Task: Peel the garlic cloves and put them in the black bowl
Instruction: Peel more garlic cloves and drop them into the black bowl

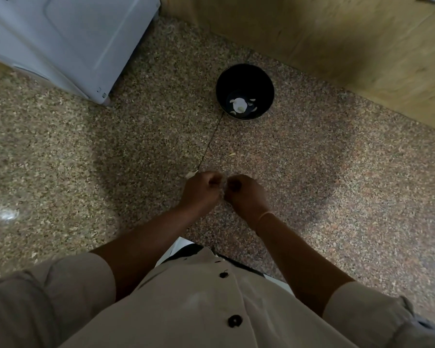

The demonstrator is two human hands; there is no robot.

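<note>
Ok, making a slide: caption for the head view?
Left hand and right hand pinch a pale garlic clove over a speckled stone surface; peeled white cloves lie in the round black bowl.

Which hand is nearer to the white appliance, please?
Left. The left hand lies toward the white appliance, well short of it; the right hand, sharing a garlic clove with it, is farther off.

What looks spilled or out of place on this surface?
Two scraps of garlic skin lie loose on the speckled surface: one short of the black bowl, another beside the left hand. Nothing else stands out.
</note>
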